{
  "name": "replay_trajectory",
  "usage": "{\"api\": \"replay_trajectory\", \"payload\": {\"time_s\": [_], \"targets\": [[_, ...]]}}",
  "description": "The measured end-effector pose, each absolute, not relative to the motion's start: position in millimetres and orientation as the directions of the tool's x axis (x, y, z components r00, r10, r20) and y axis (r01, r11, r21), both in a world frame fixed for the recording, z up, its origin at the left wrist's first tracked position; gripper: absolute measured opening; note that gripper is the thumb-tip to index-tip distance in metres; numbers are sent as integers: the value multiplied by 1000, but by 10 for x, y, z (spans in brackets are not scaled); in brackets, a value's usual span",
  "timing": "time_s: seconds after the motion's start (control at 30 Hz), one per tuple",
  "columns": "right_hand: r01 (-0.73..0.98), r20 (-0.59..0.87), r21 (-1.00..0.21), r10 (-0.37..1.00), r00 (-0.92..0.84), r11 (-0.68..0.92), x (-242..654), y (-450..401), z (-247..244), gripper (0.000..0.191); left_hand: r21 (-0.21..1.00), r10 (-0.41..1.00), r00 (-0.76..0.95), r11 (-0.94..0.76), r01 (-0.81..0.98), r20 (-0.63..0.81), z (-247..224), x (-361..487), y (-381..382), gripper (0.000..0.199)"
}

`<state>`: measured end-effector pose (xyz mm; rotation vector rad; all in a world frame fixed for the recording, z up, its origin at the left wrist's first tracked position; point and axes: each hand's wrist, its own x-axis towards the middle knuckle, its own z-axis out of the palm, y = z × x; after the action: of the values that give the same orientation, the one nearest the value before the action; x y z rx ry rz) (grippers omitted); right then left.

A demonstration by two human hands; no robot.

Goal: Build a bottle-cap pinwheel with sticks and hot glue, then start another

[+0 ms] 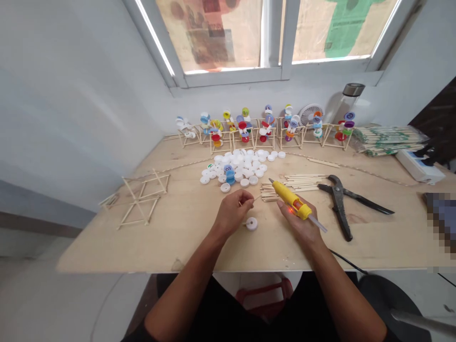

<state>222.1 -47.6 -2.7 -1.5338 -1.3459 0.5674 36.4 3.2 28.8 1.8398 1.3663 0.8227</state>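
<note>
My right hand (302, 225) is wrapped round a yellow hot glue gun (290, 197), whose nozzle points up and left and whose clear glue stick juts from the back. A red light glows on its side. Fingers of my left hand (233, 209) pinch a thin wooden stick (258, 197), its tip showing to the right. Just below that hand a white bottle cap (251, 223) lies on the table with a short stick at its left side. Past both hands spreads a heap of white caps (242, 164), with a blue cap piece (230, 177) among them.
Loose sticks (302, 183) and black pliers (340, 204) lie to the right. Stick frames (142, 199) stand at left. Along the wall are several stick-and-cap models (244, 128), a small fan (311, 115), a bottle (347, 102), bagged sticks (388, 137) and a power strip (420, 166).
</note>
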Motion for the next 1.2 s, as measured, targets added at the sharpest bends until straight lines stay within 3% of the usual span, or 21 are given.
{"api": "replay_trajectory", "payload": {"time_s": [0.13, 0.3, 0.57, 0.77, 1.0, 1.2], "targets": [[417, 202, -905, 950, 238, 87, 2211, -484, 8, 29, 946, 986, 160, -91, 311, 42, 273, 229, 31, 15], [434, 168, -896, 976, 136, 93, 2184, -513, 67, 27, 978, 988, 146, 16, 208, -47, 335, 158, -29, 18], [418, 121, -900, 992, -32, 123, 2148, -531, 169, 18, 989, 981, 153, 102, 104, -117, 342, 129, -68, 19], [402, 126, -906, 991, -39, 131, 2153, -524, 158, 16, 990, 982, 141, 115, 75, -125, 341, 106, -92, 22], [390, 136, -911, 990, -25, 134, 2147, -533, 174, 13, 966, 963, 185, 222, -129, -196, 325, 68, -95, 29], [389, 167, -904, 984, -60, 177, 2152, -533, 172, 11, 937, 947, 215, 284, -204, -240, 351, 64, -113, 32]]}}
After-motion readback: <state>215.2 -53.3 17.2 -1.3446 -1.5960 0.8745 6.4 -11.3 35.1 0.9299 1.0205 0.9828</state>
